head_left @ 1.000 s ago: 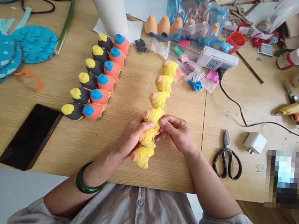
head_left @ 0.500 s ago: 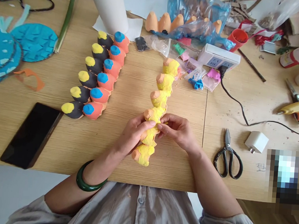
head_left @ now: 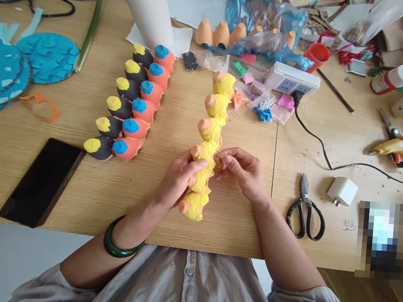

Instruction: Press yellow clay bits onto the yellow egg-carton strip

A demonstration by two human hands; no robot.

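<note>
My left hand (head_left: 178,177) grips a strip of egg-carton cups (head_left: 210,133) from its left side, thumb on top. Yellow clay covers most of the strip, while the cup tips stay bare orange. Just right of the strip's edge is my right hand (head_left: 243,173), its thumb and forefinger drawn together and the other fingers curled. Whether a bit of clay is between those fingertips is too small to tell. To the left lie two finished-looking strips side by side: a black strip with yellow tips (head_left: 121,107) and an orange-red strip with blue tips (head_left: 145,109).
A black phone (head_left: 41,182) lies at the left front. Scissors (head_left: 305,208), a white charger (head_left: 342,191) and a glue gun (head_left: 399,147) are on the right. Behind stand a power strip (head_left: 292,79), clay packets (head_left: 261,100), a white cylinder (head_left: 146,11) and a bare orange carton strip (head_left: 221,33).
My right hand has drawn slightly right, off the strip's edge. The strip's far end has swung a little to the left in my left hand.
</note>
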